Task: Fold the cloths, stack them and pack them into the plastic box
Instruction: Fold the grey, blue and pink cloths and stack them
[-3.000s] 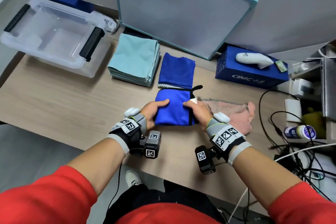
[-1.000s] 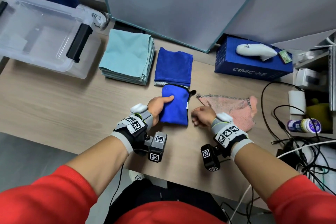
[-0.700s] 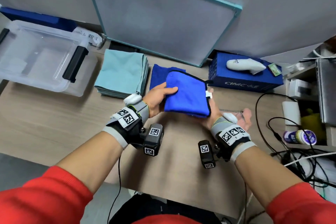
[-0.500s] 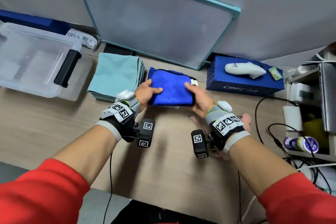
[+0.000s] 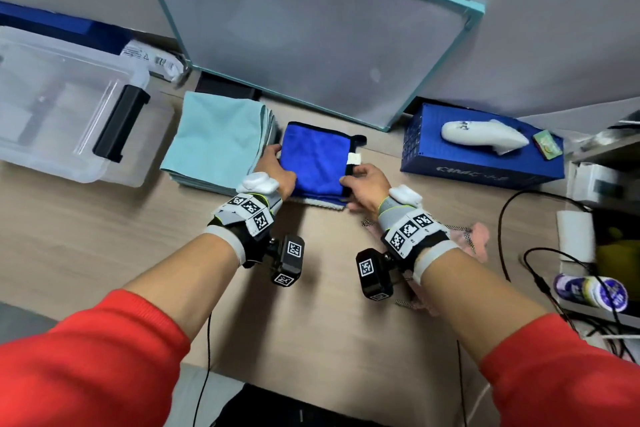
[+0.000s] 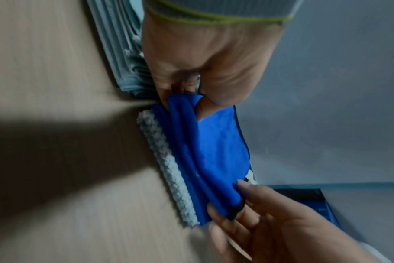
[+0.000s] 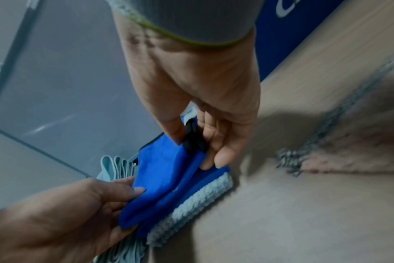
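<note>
A folded blue cloth [image 5: 315,159] with black trim lies on top of a small pile behind my hands. The pile is another blue cloth on a fluffy grey cloth [image 5: 322,203]. My left hand [image 5: 277,166] pinches the top cloth's left edge, thumb on top. My right hand [image 5: 348,192] pinches its near right corner at the black trim. The left wrist view shows this pinch [image 6: 187,94] on the cloth [image 6: 218,151]. The right wrist view shows thumb and fingers [image 7: 193,149] round the trim. The clear plastic box [image 5: 79,48] stands open at the far left.
A stack of folded teal cloths [image 5: 218,139] sits against the pile's left side. An unfolded pink cloth [image 5: 478,239] lies under my right wrist. A blue carton [image 5: 481,163] and cables [image 5: 512,253] are at the right. A framed grey board [image 5: 311,31] leans behind.
The blue cloth was folded once more, lifted off the table by both hands, carried back and lowered onto the blue pile. Both hands still pinch its edges.
</note>
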`<state>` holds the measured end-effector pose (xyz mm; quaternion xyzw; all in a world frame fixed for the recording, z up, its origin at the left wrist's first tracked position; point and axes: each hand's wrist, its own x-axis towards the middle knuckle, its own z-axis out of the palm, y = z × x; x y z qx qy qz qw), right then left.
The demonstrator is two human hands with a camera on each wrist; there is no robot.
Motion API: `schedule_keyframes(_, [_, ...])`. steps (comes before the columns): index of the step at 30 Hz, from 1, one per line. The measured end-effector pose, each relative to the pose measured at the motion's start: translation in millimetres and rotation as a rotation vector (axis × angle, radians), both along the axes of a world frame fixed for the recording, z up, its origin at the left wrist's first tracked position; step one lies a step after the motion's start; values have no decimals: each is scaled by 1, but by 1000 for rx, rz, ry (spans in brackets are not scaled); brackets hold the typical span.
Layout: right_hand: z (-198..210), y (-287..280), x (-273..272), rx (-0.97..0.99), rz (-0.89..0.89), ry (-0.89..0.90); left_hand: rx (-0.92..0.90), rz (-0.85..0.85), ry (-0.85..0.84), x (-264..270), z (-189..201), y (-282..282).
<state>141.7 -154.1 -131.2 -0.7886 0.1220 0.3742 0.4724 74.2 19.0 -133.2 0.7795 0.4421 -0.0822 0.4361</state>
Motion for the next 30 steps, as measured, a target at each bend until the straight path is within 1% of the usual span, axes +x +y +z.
schedule_keyframes(2, [4,-21,0,-17,-4,-22,88,-38,-7,-1,6,-6])
schedule_keyframes(4, [11,-55,-3,-139,22,-139,163,-153,21,-5,11,-16])
schedule_keyframes(6, [18,-96,-11,-342,81,-250,242,-323,82,-15,17,-28])
schedule_keyframes(7, [23,-113,-16,-477,142,-279,257,-406,131,-19,15,-31])
schedule_keyframes(8, [28,-126,-24,-624,217,-282,241,-480,193,-22,17,-35])
schedule_keyframes(9, [34,-138,-33,-741,277,-248,211,-546,256,-25,16,-37])
schedule_keyframes(10, [34,-144,-38,-809,323,-177,179,-586,319,-25,14,-35])
schedule_keyframes(11, [34,-149,-44,-849,356,-105,155,-602,357,-24,13,-34])
schedule_keyframes(12, [32,-155,-49,-875,378,-64,141,-600,356,-25,17,-35])
schedule_keyframes(13, [27,-161,-52,-870,387,-54,140,-586,321,-25,22,-38])
schedule_keyframes(15, [28,-166,-59,-775,346,-60,141,-541,208,-32,35,-41])
schedule_keyframes(17, [33,-168,-61,-706,310,-77,108,-431,79,-39,41,-44])
schedule_keyframes(19, [38,-165,-66,-674,287,-139,38,-327,-53,-54,48,-48])
schedule_keyframes(21, [56,-156,-70,-584,238,-233,-81,-303,-138,-66,56,-58])
schedule_keyframes(23, [80,-143,-77,-380,177,-335,-221,-336,-169,-69,67,-72])
schedule_keyframes(25, [109,-129,-87,-154,190,-428,-349,-401,-200,-71,81,-85])
schedule_keyframes(27, [136,-117,-97,8,235,-490,-379,-533,-252,-72,96,-92])
schedule_keyframes(30, [163,-103,-108,143,301,-520,-377,-656,-267,-72,124,-93])
